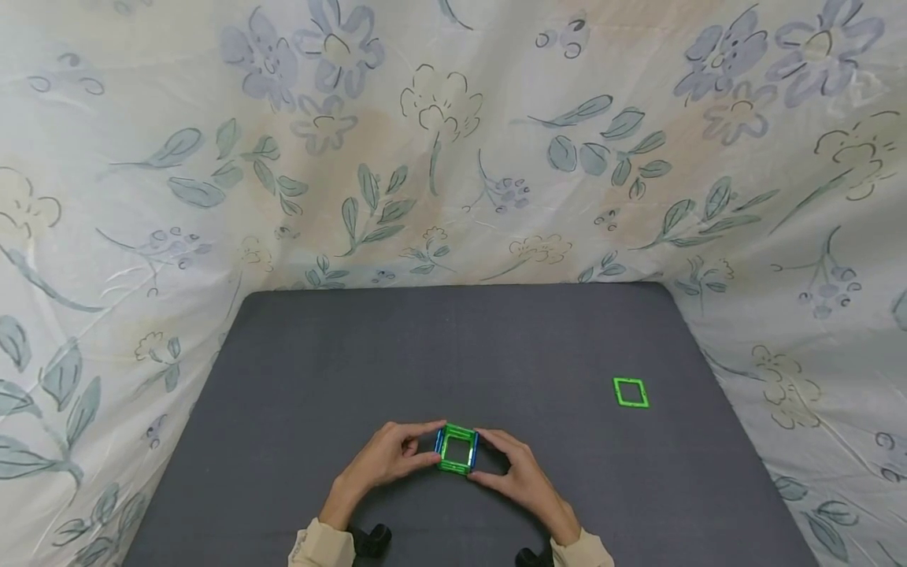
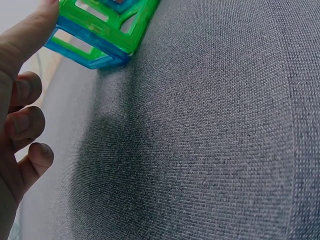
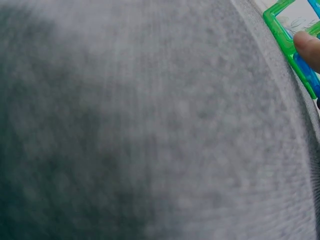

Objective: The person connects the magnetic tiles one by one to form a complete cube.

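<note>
A small open-framed box of green and blue magnetic tiles (image 1: 459, 432) is held low over the grey table, between both hands. My left hand (image 1: 386, 458) pinches its left side, with thumb and index finger on the blue edge. On the opposite side my right hand (image 1: 522, 475) grips the box by its fingertips and thumb. In the left wrist view, the left thumb (image 2: 31, 31) lies against the box's frame, and the other fingers are curled beside it. Only a corner of the box and one right fingertip (image 3: 306, 46) show in the right wrist view.
A single green square magnetic tile (image 1: 630, 381) lies flat on the table to the right. The dark grey tabletop (image 1: 425, 346) ends at a floral cloth (image 1: 453, 228) hanging behind it and along both sides.
</note>
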Demonstrator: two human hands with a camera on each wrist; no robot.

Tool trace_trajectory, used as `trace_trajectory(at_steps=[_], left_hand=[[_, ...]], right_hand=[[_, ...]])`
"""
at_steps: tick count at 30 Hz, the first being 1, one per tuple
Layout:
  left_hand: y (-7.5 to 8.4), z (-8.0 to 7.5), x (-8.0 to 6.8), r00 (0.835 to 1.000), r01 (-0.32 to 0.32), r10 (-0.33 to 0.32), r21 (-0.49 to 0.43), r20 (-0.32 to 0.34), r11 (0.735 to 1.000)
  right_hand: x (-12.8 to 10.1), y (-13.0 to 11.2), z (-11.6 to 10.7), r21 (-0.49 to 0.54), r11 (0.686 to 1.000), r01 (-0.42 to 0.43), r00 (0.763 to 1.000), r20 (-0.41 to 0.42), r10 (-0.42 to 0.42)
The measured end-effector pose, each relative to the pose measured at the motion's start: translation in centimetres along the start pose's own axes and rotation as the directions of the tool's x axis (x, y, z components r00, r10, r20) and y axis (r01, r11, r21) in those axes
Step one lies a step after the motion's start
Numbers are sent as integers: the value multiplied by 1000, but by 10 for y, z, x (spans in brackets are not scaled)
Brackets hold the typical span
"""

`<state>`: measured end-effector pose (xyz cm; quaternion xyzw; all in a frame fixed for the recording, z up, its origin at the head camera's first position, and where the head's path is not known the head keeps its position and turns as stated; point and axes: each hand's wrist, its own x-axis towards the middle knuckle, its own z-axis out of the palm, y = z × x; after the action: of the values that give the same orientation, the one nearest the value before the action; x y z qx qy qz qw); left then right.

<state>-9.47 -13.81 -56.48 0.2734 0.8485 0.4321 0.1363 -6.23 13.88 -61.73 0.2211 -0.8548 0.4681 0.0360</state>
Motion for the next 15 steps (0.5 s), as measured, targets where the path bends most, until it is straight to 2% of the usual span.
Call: trace_trajectory(at_steps=[15], left_hand=[[-1,-3,0,999,-44,46,52,-29,998]], right_hand=[[8,0,-3,-26,999,30,999,30,-29]])
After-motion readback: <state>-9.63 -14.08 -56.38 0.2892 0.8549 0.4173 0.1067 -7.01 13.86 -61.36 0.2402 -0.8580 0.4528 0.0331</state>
